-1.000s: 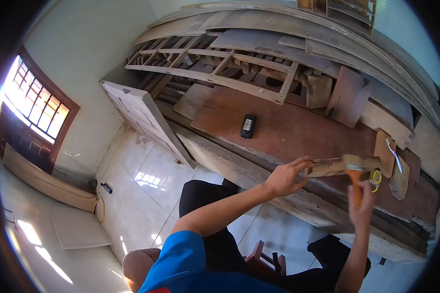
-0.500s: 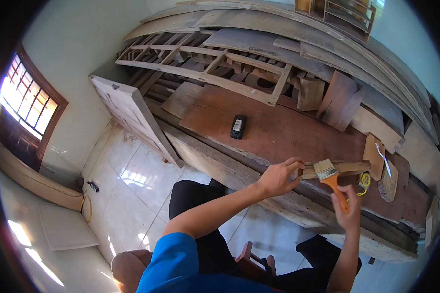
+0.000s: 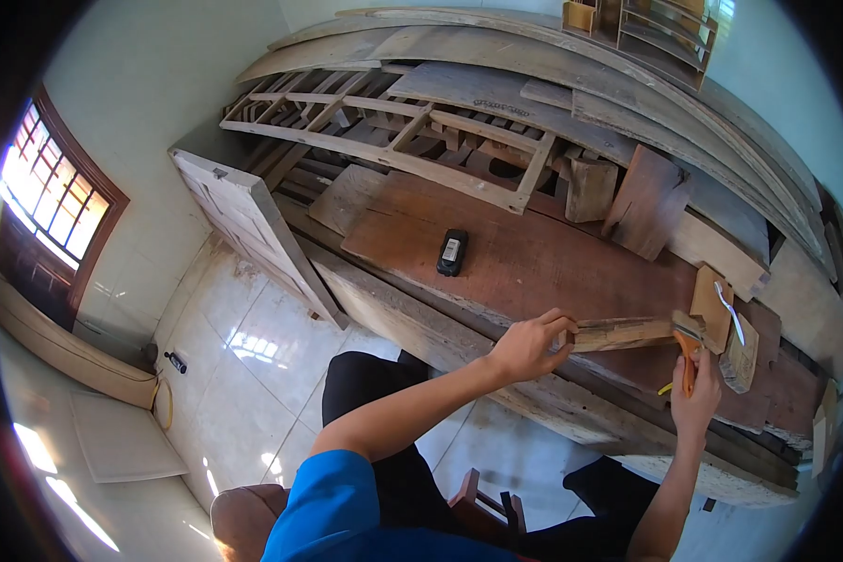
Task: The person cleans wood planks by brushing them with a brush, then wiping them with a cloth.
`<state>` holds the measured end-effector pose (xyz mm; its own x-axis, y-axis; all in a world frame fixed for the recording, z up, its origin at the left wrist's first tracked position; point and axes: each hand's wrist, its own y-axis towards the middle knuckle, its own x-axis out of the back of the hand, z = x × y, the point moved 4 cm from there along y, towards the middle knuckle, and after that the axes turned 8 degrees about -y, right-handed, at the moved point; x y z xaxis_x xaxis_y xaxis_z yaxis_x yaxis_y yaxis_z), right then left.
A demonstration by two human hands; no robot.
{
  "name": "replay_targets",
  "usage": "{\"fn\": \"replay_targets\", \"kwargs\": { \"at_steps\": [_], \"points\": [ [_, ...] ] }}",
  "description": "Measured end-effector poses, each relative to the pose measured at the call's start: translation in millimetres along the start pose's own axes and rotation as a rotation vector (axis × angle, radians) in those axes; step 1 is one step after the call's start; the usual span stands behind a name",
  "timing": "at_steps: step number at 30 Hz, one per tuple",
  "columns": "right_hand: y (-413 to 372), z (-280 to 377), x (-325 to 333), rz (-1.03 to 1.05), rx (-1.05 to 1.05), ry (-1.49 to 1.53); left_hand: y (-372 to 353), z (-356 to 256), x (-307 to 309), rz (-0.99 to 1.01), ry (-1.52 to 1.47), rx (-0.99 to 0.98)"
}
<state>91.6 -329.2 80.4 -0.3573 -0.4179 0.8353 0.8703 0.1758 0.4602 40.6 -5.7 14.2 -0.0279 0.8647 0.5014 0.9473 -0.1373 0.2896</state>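
Note:
My left hand (image 3: 531, 347) grips the near end of a short wooden block (image 3: 623, 335), fingers closed round it above the reddish board (image 3: 525, 281). In my right hand (image 3: 695, 389) is a paintbrush (image 3: 688, 348) with an orange handle, and its bristles touch the block's right end. A bit of yellow, partly hidden, shows beside the brush handle. Close to the right hand lie a small wood offcut (image 3: 742, 359) and a white-handled toothbrush (image 3: 729, 309). A black device (image 3: 452, 253) with a pale label rests on the reddish board.
Stacked planks (image 3: 496, 47) and a wooden lattice frame (image 3: 393, 150) fill the back. A panelled board (image 3: 253, 225) leans at the left end. Below are the tiled floor (image 3: 262, 375) and a small wooden stool (image 3: 482, 506); a barred window (image 3: 54, 187) is at left.
The paintbrush in my right hand has moved right along the block to its far end. The tape measure there is now mostly hidden. My left hand keeps its hold.

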Motion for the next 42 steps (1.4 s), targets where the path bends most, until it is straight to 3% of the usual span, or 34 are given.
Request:
{"fn": "replay_targets", "kwargs": {
  "at_steps": [1,5,8,12,13,14,17,20,21,24,25,26,30,31,34,36,38,42],
  "points": [
    [-3,9,1,0.021,-0.02,-0.064,2,0,2,-0.003,-0.024,0.009],
    [-14,59,0,0.216,0.32,0.292,8,5,3,0.003,0.0,0.019],
    [-7,28,-4,0.335,0.139,0.396,8,6,3,-0.008,0.013,-0.019],
    [3,8,9,0.143,0.008,0.157,2,-1,6,-0.049,0.018,-0.083],
    [-1,15,6,0.217,-0.008,0.116,0,-2,7,-0.038,0.007,-0.058],
    [-6,31,3,0.258,0.063,0.032,0,-2,6,-0.028,-0.002,-0.03],
    [-13,75,2,0.263,0.37,0.266,0,0,8,-0.028,-0.005,-0.028],
    [1,34,13,0.15,0.066,0.254,0,4,9,-0.006,0.018,-0.011],
    [8,19,17,0.115,-0.04,0.113,-1,5,9,-0.008,0.012,-0.013],
    [-1,27,15,0.049,0.099,-0.01,3,5,7,-0.027,0.004,-0.038],
    [-6,41,9,0.173,0.092,0.141,5,3,8,-0.038,0.016,-0.049],
    [-9,56,7,0.153,0.235,0.217,3,3,8,-0.044,0.028,-0.052],
    [8,24,19,0.2,-0.095,0.344,8,-6,7,-0.032,0.044,-0.001],
    [11,16,21,-0.014,0.053,0.06,8,-5,7,-0.044,0.056,-0.02],
    [-3,37,12,0.108,0.029,0.061,9,-4,1,-0.051,0.048,-0.051],
    [-11,65,9,0.187,0.278,0.26,12,-3,4,-0.046,0.053,-0.051],
    [-11,69,12,0.273,0.273,0.374,12,-6,5,-0.039,0.053,-0.034],
    [3,23,11,0.097,0.063,0.132,11,-6,4,-0.042,0.023,-0.046]
  ]
}}
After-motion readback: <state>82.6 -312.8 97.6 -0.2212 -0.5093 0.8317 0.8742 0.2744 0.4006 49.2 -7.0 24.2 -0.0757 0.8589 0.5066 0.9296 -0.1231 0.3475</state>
